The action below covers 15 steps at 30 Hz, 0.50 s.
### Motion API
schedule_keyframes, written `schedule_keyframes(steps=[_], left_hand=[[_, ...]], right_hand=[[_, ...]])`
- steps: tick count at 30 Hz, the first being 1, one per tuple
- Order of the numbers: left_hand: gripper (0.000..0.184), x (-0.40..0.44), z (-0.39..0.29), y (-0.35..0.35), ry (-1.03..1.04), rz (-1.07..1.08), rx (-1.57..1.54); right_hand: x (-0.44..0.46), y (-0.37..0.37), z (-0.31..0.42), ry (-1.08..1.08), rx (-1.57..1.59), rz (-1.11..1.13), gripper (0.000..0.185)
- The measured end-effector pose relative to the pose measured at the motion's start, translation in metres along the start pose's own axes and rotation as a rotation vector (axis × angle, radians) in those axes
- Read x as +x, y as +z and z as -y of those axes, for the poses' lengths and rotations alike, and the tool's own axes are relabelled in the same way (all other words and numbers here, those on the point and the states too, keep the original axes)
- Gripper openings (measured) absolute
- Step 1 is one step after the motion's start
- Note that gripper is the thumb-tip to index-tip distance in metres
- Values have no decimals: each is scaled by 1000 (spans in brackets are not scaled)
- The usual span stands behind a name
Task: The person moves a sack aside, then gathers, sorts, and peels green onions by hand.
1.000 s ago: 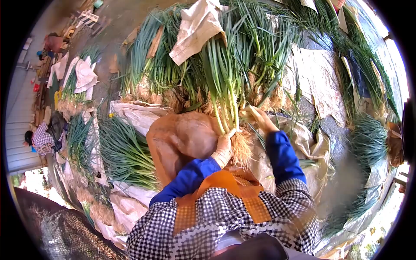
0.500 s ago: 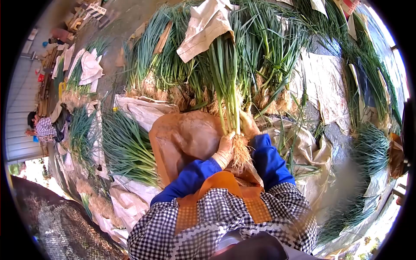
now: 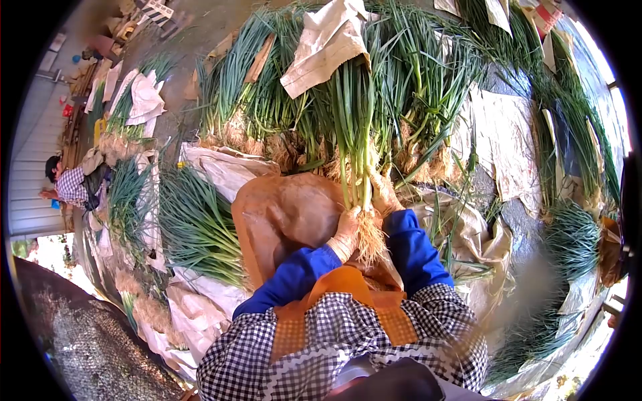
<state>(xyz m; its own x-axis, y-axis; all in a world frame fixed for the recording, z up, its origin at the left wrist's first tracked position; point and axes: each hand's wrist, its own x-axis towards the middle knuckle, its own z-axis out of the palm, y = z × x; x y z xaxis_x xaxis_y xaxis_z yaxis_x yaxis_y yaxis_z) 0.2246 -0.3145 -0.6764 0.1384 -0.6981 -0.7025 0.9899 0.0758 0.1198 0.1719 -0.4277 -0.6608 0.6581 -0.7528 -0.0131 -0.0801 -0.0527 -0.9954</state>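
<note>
Near the right edge of the smooth brown plastic-looking apron, the left hand wraps its fingers around a long, green-leaved, pale-stemmed scallion bunch, which might snap if the right hand, alongside with finger closure unclear, pulled too sharply.

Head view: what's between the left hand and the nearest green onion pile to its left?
Brown sheet over the lap, between the left hand and that pile; shows in the head view.
</note>
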Motion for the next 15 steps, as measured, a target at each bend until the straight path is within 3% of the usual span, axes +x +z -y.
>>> schedule_keyframes(steps=[1, 3, 5, 7, 9, 11, 12, 13, 14, 15], left_hand=[[24, 0, -2, 1, 14, 22, 95], [26, -11, -1, 0, 28, 41, 282], [23, -5, 3, -6, 47, 48, 279], [16, 21, 11, -34, 310, -80, 507], [14, 7, 12, -12, 349, -91, 443], [16, 4, 13, -4, 535, -80, 602], [18, 11, 12, -14, 511, -24, 615], [18, 11, 11, -13, 512, -28, 610], [18, 11, 10, -11, 525, -40, 563], [19, 11, 8, -7, 541, -44, 517]], right_hand=[[1, 3, 7, 1, 0, 3, 37], [-11, 9, 9, 482, 883, -87, 34], [-13, 9, -20, 434, 898, -75, 34], [-9, 6, -4, 427, 691, -108, 37], [-18, -2, -1, 390, 646, -76, 34], [-33, -18, -42, 188, 54, 191, 33], [-42, -25, -71, 67, -291, 272, 34], [-68, -39, -90, 344, -188, 258, 34], [-87, -52, -77, 133, -714, 262, 30], [-108, -70, -90, 233, -1087, 551, 34]])
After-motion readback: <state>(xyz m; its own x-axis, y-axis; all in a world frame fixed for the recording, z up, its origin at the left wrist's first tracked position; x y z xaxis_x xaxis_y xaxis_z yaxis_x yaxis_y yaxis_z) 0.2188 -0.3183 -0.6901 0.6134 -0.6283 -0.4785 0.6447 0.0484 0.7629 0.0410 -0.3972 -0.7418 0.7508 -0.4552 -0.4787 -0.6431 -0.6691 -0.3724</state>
